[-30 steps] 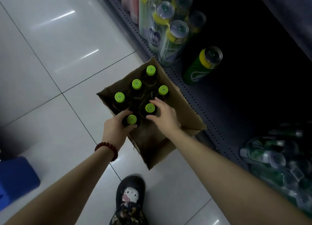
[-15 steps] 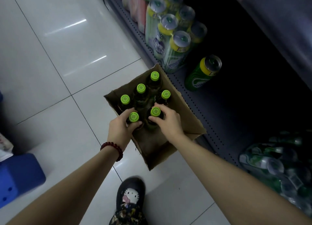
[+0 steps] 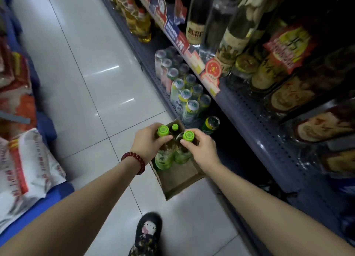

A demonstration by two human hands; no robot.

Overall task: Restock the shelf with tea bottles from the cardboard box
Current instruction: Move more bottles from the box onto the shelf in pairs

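My left hand (image 3: 147,145) grips the neck of a green-capped tea bottle (image 3: 163,155), lifted above the cardboard box (image 3: 179,180) on the floor. My right hand (image 3: 201,148) grips the neck of a second tea bottle (image 3: 181,153) beside the first. Both bottles hang upright, close together, over the box. Another green cap (image 3: 175,126) of a bottle still in the box shows behind them. The box's near half shows bare cardboard bottom.
A blue shelf unit (image 3: 249,117) runs along the right, with packs of canned drinks (image 3: 184,94) and a green can (image 3: 210,124) on the bottom level and large bottles above. Sacks (image 3: 25,159) lie at the left. My shoe (image 3: 148,234) stands on the white tiles.
Both hands closed round a bottle neck each and lifted the two bottles up out of the box. The view tilted up, bringing the upper shelves into sight.
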